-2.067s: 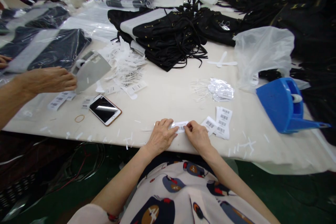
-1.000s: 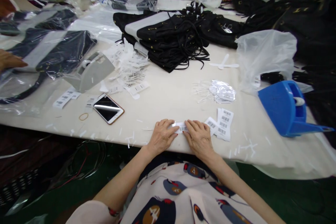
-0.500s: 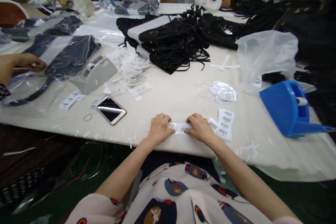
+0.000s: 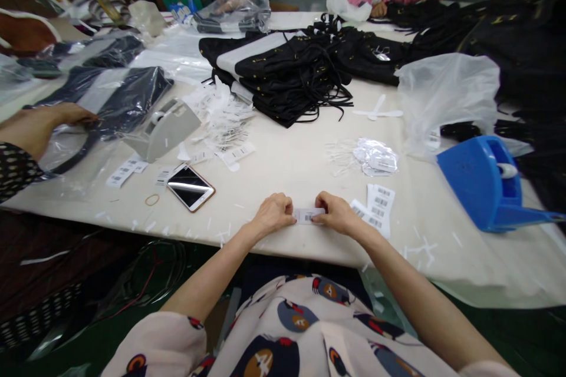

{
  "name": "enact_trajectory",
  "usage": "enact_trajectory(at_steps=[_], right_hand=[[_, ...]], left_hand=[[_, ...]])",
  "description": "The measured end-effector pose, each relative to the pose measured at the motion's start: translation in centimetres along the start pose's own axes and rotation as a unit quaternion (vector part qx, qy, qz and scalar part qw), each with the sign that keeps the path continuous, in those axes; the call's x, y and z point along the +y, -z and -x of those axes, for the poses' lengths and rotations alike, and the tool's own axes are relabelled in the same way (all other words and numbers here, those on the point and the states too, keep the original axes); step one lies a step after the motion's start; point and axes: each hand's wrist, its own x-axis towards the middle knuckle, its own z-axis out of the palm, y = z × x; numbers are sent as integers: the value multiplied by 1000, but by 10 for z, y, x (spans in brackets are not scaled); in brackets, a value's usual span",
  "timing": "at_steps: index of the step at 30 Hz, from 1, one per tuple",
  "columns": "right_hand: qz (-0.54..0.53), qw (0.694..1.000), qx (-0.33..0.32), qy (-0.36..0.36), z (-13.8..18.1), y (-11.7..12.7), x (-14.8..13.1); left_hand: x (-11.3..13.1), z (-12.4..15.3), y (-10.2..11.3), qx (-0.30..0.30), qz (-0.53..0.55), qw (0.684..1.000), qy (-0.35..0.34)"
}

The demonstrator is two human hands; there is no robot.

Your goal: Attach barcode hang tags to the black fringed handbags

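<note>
White barcode label (image 4: 308, 215) pinched between both hands (image 4: 305, 215) (fingers curled).

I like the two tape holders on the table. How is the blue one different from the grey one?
The blue tape holder is bright blue and lies at the person's right; the grey tape holder is pale grey and lies at the left, beside a phone. Both lie tipped on the table.

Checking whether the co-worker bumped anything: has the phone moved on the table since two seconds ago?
No. The phone lies just as before beside the rubber band and below the grey dispenser; only the camera shifted.
</note>
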Motion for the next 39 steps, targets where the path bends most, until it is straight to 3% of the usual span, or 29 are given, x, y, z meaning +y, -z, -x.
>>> enact_trajectory(at_steps=[6, 13, 19, 30, 35, 39], right_hand=[[-221, 975, -27, 3, -1, 2, 12], [-307, 950, -51, -12, 6, 12, -1], [-314, 948, -52, -11, 10, 14, -1], [-391, 920, 1, 5, 20, 7, 1], [-347, 938, -2, 4, 26, 2, -5], [-250, 968, 18, 30, 27, 4, -7]], left_hand=[[4, -2, 4, -64, 133, 988, 44], [17, -4, 9, -95, 230, 967, 57], [24, -4, 12, -136, 287, 947, 48], [22, 1, 18, -171, 455, 870, 82], [20, 1, 20, -199, 461, 861, 79], [18, -1, 20, -230, 439, 865, 75]])
